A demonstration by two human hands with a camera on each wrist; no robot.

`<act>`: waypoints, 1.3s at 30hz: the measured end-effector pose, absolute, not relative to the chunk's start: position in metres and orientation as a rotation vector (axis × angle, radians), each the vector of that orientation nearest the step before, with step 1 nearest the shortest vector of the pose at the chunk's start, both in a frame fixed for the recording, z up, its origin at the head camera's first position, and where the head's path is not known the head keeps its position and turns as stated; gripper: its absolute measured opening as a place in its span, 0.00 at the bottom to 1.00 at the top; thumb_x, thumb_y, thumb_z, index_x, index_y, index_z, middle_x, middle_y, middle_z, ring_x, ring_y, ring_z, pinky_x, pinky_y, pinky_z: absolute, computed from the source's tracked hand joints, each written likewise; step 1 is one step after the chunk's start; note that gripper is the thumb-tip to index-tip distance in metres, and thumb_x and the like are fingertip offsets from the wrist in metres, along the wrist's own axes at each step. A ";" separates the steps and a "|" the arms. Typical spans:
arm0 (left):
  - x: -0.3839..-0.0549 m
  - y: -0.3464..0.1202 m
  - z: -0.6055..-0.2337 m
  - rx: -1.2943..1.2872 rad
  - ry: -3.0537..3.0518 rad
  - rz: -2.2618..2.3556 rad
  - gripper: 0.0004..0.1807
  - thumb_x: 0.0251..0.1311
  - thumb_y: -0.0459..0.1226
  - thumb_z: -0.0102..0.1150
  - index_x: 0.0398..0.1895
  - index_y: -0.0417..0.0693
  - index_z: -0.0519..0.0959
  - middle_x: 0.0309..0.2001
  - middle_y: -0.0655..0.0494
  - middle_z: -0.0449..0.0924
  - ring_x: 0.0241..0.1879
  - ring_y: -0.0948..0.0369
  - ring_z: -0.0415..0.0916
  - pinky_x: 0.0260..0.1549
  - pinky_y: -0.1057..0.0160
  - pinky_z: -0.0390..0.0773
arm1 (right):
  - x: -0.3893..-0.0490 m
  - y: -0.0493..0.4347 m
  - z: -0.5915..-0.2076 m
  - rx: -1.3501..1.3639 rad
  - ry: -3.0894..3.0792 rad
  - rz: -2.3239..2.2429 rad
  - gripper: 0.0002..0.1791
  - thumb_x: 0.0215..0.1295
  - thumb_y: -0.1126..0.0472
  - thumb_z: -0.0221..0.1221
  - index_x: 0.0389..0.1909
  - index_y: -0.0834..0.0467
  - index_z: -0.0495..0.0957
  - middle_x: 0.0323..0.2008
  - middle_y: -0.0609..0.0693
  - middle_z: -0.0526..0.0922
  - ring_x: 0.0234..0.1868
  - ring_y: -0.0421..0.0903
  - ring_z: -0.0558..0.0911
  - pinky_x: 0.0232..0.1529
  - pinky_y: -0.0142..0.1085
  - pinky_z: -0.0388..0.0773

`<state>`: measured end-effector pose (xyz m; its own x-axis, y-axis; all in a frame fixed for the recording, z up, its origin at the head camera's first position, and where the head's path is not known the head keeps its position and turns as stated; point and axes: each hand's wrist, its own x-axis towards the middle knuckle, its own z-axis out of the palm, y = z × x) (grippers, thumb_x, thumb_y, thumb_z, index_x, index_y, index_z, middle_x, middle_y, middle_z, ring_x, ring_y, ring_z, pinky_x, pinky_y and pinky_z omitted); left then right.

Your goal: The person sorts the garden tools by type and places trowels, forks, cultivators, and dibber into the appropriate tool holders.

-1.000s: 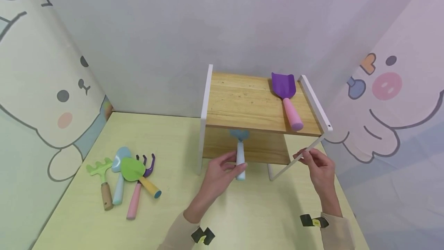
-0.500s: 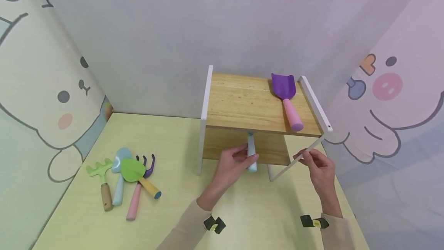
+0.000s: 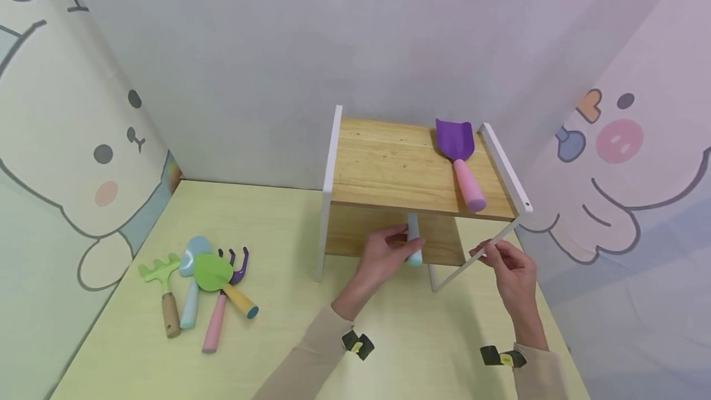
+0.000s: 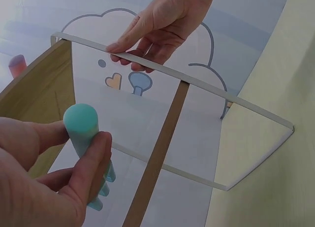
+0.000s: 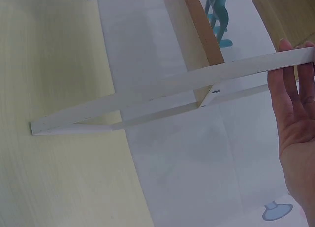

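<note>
My left hand [image 3: 383, 256] holds a small garden rake by its light-blue handle [image 3: 414, 239], thumb on one side and fingers on the other. The handle end [image 4: 81, 119] faces the left wrist camera. The rake's teal prongs [image 5: 219, 15] show in the right wrist view, between the boards of a two-tier shelf [image 3: 389, 168]; in the head view the top board hides them. My right hand [image 3: 512, 270] pinches the shelf's white front right upright [image 4: 167, 69] between thumb and fingers. On the top board lies a purple scoop [image 3: 455, 139] with a pink handle.
Left on the table [image 3: 289, 350] lie a green rake [image 3: 166, 289], a blue trowel [image 3: 191, 283], a green trowel [image 3: 213, 271] with a yellow handle, and a purple fork [image 3: 216, 320] with a pink handle. Cartoon-printed curtains [image 3: 250, 79] stand behind and beside.
My left hand has moved right and farther in with the rake, whose head has gone out of sight under the top board in the head view. My right hand has stayed on the upright.
</note>
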<state>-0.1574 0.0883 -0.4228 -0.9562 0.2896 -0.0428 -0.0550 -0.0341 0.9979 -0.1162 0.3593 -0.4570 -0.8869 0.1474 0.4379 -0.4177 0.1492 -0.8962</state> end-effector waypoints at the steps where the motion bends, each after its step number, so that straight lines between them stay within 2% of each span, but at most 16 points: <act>1: -0.158 0.089 -0.423 0.257 2.008 2.077 0.29 0.63 0.40 0.72 0.63 0.32 0.78 0.51 0.43 0.85 0.45 0.55 0.85 0.42 0.63 0.86 | -0.116 0.359 -0.457 0.259 -2.004 1.793 0.08 0.74 0.77 0.52 0.45 0.81 0.75 0.38 0.48 0.89 0.39 0.42 0.89 0.45 0.34 0.85; 9: -0.164 0.100 -0.424 0.293 2.081 2.042 0.27 0.63 0.38 0.72 0.61 0.32 0.79 0.50 0.41 0.86 0.44 0.54 0.86 0.39 0.64 0.86 | -0.115 0.359 -0.458 0.256 -1.997 1.797 0.08 0.74 0.77 0.52 0.45 0.81 0.76 0.38 0.48 0.89 0.39 0.41 0.89 0.45 0.33 0.85; 26: -0.174 0.116 -0.424 0.353 2.156 1.906 0.24 0.65 0.43 0.69 0.58 0.36 0.82 0.44 0.47 0.88 0.41 0.60 0.85 0.34 0.69 0.84 | -0.116 0.358 -0.458 0.237 -1.991 1.789 0.07 0.73 0.78 0.53 0.44 0.81 0.76 0.38 0.47 0.89 0.39 0.41 0.89 0.44 0.33 0.85; 33: -0.177 0.121 -0.424 0.337 2.192 1.858 0.24 0.65 0.44 0.68 0.58 0.37 0.83 0.42 0.49 0.88 0.38 0.62 0.84 0.31 0.71 0.81 | -0.116 0.358 -0.459 0.240 -2.007 1.789 0.10 0.74 0.77 0.53 0.46 0.85 0.72 0.38 0.45 0.89 0.39 0.39 0.89 0.45 0.32 0.85; 39: -0.179 0.127 -0.425 0.329 2.240 1.853 0.21 0.65 0.43 0.68 0.53 0.36 0.84 0.40 0.48 0.88 0.35 0.62 0.82 0.29 0.70 0.81 | -0.116 0.358 -0.458 0.239 -2.007 1.783 0.08 0.74 0.77 0.53 0.45 0.81 0.75 0.38 0.46 0.89 0.39 0.40 0.89 0.45 0.32 0.85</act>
<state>-0.1787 0.1269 -0.4246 -0.9517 0.3060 -0.0233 0.0344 0.1818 0.9827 -0.1159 0.3582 -0.4575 -0.8870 0.1600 0.4331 -0.4112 0.1527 -0.8987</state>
